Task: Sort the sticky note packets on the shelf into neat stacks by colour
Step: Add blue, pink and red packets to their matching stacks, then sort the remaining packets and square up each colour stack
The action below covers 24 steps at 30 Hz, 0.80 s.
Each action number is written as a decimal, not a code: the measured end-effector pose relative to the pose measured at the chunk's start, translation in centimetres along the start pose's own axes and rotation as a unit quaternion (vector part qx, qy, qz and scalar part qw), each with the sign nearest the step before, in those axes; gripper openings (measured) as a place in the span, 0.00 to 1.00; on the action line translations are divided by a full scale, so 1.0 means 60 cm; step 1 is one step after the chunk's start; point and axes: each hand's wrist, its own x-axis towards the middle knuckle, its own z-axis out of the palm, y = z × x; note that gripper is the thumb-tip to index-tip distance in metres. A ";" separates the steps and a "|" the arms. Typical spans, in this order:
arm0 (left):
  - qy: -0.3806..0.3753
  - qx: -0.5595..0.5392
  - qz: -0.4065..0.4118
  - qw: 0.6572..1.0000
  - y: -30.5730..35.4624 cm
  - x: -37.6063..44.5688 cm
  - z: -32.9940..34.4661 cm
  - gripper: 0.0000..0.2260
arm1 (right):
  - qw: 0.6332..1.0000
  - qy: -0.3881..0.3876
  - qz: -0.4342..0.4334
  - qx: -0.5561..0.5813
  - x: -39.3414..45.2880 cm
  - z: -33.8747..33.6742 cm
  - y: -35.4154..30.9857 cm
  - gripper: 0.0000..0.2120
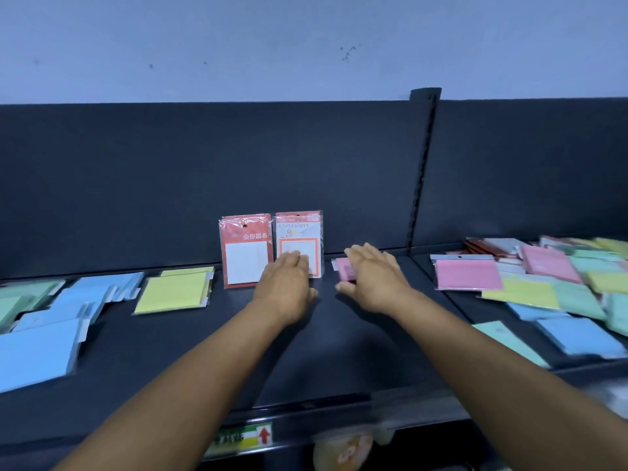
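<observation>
Shelf [339, 334], dark. Two red packets [246, 253] upright against its back panel. Left hand [285, 283]: fingers flat, touching the right-hand red packet's front. Right hand [370, 277]: flat over a pink packet [343, 268], just right of the red packets; grasp cannot be told. Yellow stack [173, 292] lies left of them.

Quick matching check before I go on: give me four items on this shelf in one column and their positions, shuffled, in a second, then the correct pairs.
Items:
1. yellow packets
2. two red-topped packets
3. small pink packet
4. blue packets

Positions:
A. upright against the back panel
B. flat, under the right hand
C. flat at the far left front of the shelf
D. flat, just left of the upright pair

Pairs: 1-D, 2-A, 3-B, 4-C
</observation>
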 end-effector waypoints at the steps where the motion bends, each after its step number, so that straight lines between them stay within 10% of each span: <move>1: -0.005 0.001 0.009 1.000 0.015 0.002 0.001 0.31 | 1.000 -0.010 0.006 -0.007 -0.009 -0.004 0.011 0.35; 24: -0.116 -0.046 0.057 0.990 0.384 0.118 0.078 0.30 | 0.988 -0.029 0.147 -0.044 -0.110 -0.088 0.398 0.29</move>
